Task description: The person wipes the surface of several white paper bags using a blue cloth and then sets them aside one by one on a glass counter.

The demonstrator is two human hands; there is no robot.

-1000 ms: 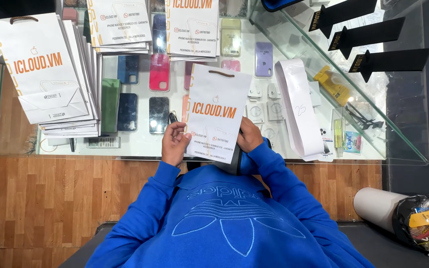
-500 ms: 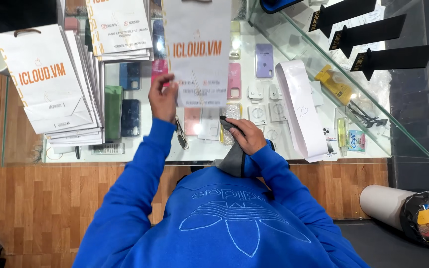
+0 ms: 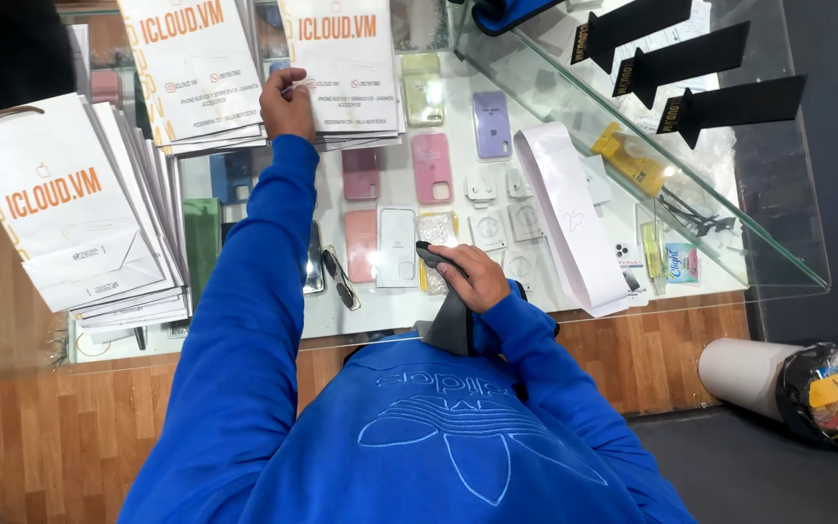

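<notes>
The glass counter [image 3: 244,335] spans the view, with stacks of white paper bags [image 3: 60,209] at its left and far edge and phone cases [image 3: 431,167] laid out beneath the glass. Half a second ago the left hand [image 3: 286,102] held one white bag lifted upright over the counter; now that bag [image 3: 344,66] lies flat on the far middle stack, and the hand rests at its left edge with fingers curled onto it, the blue sleeve stretched further out. The right hand [image 3: 469,277] stays near the body at the counter's near edge, fingers closed around a dark grey folded piece [image 3: 450,320], as before
</notes>
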